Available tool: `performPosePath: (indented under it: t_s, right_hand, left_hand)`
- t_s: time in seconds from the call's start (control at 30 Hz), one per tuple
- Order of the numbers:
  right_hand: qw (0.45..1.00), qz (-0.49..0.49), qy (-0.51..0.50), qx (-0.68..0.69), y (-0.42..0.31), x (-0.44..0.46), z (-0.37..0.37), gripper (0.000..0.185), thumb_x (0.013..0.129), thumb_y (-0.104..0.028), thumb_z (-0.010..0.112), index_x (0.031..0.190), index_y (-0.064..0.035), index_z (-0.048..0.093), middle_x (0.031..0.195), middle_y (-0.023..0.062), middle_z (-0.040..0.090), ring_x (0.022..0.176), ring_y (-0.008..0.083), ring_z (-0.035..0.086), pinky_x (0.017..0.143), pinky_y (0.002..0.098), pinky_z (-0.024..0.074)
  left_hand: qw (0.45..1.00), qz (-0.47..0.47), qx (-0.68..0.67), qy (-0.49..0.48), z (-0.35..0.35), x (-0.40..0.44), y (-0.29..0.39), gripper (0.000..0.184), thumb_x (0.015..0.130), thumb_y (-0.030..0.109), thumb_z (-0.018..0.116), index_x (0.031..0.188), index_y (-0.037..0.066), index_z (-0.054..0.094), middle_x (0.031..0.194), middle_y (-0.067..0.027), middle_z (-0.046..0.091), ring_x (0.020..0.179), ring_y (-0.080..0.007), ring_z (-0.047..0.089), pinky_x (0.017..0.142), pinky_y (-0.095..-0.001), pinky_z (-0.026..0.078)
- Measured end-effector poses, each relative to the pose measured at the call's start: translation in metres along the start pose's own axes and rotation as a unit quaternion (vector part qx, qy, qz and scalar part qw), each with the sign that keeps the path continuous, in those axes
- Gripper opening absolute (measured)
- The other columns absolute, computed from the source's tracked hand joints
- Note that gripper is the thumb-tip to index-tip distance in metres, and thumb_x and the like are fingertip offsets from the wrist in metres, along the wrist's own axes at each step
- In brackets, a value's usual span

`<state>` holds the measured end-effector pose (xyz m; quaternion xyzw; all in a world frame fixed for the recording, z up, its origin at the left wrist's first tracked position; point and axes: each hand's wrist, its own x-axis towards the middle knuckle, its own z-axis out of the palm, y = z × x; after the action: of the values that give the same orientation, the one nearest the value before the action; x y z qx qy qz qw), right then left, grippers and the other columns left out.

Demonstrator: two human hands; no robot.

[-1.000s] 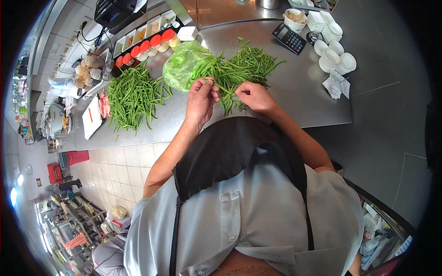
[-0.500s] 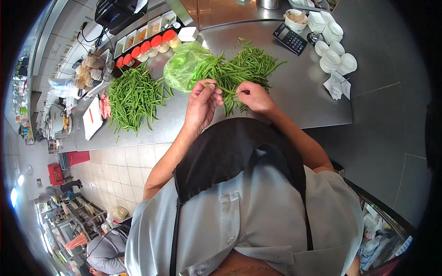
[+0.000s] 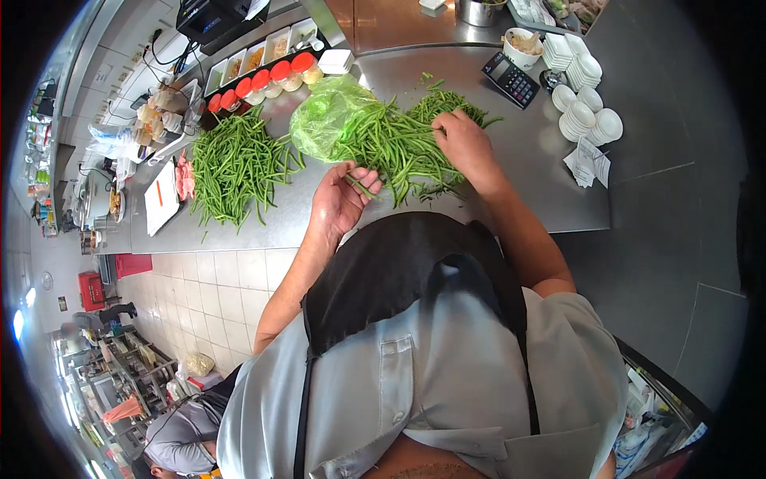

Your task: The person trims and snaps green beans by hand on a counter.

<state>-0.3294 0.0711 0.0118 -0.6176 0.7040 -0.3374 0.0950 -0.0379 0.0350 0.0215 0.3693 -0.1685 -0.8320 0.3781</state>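
My left hand (image 3: 341, 198), palm up with loosely curled fingers, holds a short green bean piece (image 3: 361, 187) near the counter's front edge. Farther forward, my right hand (image 3: 463, 142) has its fingertips pinched together over the right side of a heap of green beans (image 3: 399, 152); what they hold is too small to make out. A green plastic bag (image 3: 327, 120) lies against the left of that heap. A second pile of green beans (image 3: 238, 166) is on the steel counter (image 3: 542, 188), left of my left hand.
Red-lidded jars (image 3: 283, 73) stand behind the left pile. A calculator (image 3: 511, 80), stacked white bowls (image 3: 578, 120) and papers (image 3: 588, 163) are at the right. A notepad (image 3: 162, 197) lies at the left. A person in grey (image 3: 179, 439) is at the lower left.
My right hand has moved forward and right, from near my left hand to over the heap. My left hand has lowered slightly and its fingers have loosened. The view has shifted a little.
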Motion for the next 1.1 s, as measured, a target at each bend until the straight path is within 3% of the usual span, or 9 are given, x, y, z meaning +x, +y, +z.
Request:
performPosePath:
  t_s: [0.17, 0.3, 0.4, 0.43, 0.57, 0.77, 0.97, 1.07, 1.1]
  right_hand:
    - [0.996, -0.013, -0.038, -0.085, 0.016, 0.004, 0.016, 0.008, 0.092, -0.012, 0.066, 0.096, -0.0055, 0.068, 0.106, 0.0170, 0.067, 0.099, 0.0404, 0.070, 0.084, 0.0530, 0.0580]
    - [0.998, 0.006, -0.033, -0.054, 0.020, 0.001, 0.022, 0.007, 0.091, -0.012, 0.066, 0.093, -0.0055, 0.066, 0.106, 0.0172, 0.067, 0.099, 0.0411, 0.070, 0.084, 0.0534, 0.0582]
    - [0.998, 0.019, -0.029, -0.043, 0.020, 0.000, 0.023, 0.007, 0.090, -0.013, 0.068, 0.092, -0.0064, 0.067, 0.103, 0.0163, 0.067, 0.098, 0.0404, 0.070, 0.083, 0.0532, 0.0580]
    - [0.998, 0.025, -0.028, -0.046, 0.020, 0.000, 0.022, 0.007, 0.089, -0.013, 0.069, 0.092, -0.0068, 0.067, 0.102, 0.0159, 0.067, 0.097, 0.0399, 0.070, 0.082, 0.0531, 0.0579]
    - [0.998, -0.048, 0.028, -0.012, 0.015, -0.004, 0.019, 0.006, 0.088, -0.011, 0.072, 0.093, -0.0084, 0.068, 0.095, 0.0132, 0.068, 0.092, 0.0374, 0.070, 0.079, 0.0520, 0.0562]
    - [0.994, -0.088, 0.041, 0.041, -0.016, -0.022, 0.004, 0.008, 0.087, -0.011, 0.073, 0.091, -0.0084, 0.067, 0.093, 0.0109, 0.069, 0.089, 0.0353, 0.070, 0.077, 0.0496, 0.0543]
    - [0.995, -0.095, 0.023, -0.011, -0.015, -0.023, 0.010, 0.010, 0.087, -0.015, 0.073, 0.094, -0.0075, 0.069, 0.092, 0.0134, 0.069, 0.090, 0.0374, 0.069, 0.078, 0.0524, 0.0536]
    - [0.992, -0.055, -0.003, 0.113, -0.012, -0.021, 0.024, 0.010, 0.089, -0.014, 0.071, 0.097, -0.0066, 0.070, 0.086, 0.0089, 0.067, 0.081, 0.0283, 0.068, 0.068, 0.0445, 0.0534]
    - [0.958, 0.061, -0.064, 0.272, -0.010, -0.019, 0.025, 0.011, 0.091, -0.014, 0.070, 0.098, -0.0062, 0.071, 0.086, 0.0064, 0.066, 0.079, 0.0238, 0.066, 0.066, 0.0405, 0.0518]
  left_hand:
    - [0.963, 0.060, 0.261, -0.020, 0.007, 0.013, 0.001, 0.013, 0.109, 0.018, 0.059, 0.116, 0.007, 0.061, 0.093, -0.0031, 0.065, 0.074, -0.0137, 0.055, 0.069, -0.0305, 0.048]
    - [0.824, 0.227, 0.514, -0.068, 0.039, 0.024, -0.012, 0.016, 0.105, 0.012, 0.066, 0.118, 0.004, 0.067, 0.086, 0.0060, 0.060, 0.072, -0.0054, 0.051, 0.065, -0.0235, 0.043]
    - [0.750, 0.223, 0.615, -0.096, 0.056, 0.027, -0.016, 0.017, 0.103, 0.010, 0.067, 0.118, 0.002, 0.067, 0.091, 0.0010, 0.064, 0.081, -0.0089, 0.058, 0.070, -0.0269, 0.048]
    - [0.692, 0.312, 0.638, -0.129, 0.060, 0.032, -0.019, 0.021, 0.100, 0.009, 0.069, 0.121, 0.002, 0.068, 0.096, -0.0076, 0.070, 0.088, -0.0187, 0.066, 0.076, -0.0341, 0.053]
    - [0.536, 0.376, 0.748, -0.105, 0.088, 0.036, -0.020, 0.029, 0.093, 0.012, 0.073, 0.122, 0.007, 0.072, 0.106, -0.0172, 0.072, 0.096, -0.0384, 0.071, 0.082, -0.0461, 0.058]
    - [0.410, 0.375, 0.827, -0.083, 0.087, 0.049, -0.022, 0.016, 0.092, 0.021, 0.074, 0.100, 0.008, 0.074, 0.093, -0.0130, 0.070, 0.088, -0.0367, 0.072, 0.075, -0.0496, 0.059]
    - [0.389, 0.411, 0.819, -0.095, 0.091, 0.034, -0.024, 0.011, 0.090, 0.016, 0.071, 0.085, 0.006, 0.069, 0.085, -0.0144, 0.069, 0.081, -0.0362, 0.073, 0.071, -0.0483, 0.060]
    - [0.406, 0.383, 0.826, -0.085, 0.086, 0.032, -0.021, 0.013, 0.092, 0.019, 0.074, 0.096, 0.007, 0.071, 0.088, -0.0128, 0.071, 0.085, -0.0372, 0.071, 0.071, -0.0497, 0.057]
    - [0.451, 0.376, 0.806, -0.079, 0.084, 0.031, -0.021, 0.013, 0.094, 0.019, 0.073, 0.097, 0.007, 0.070, 0.087, -0.0127, 0.070, 0.082, -0.0356, 0.072, 0.070, -0.0491, 0.057]
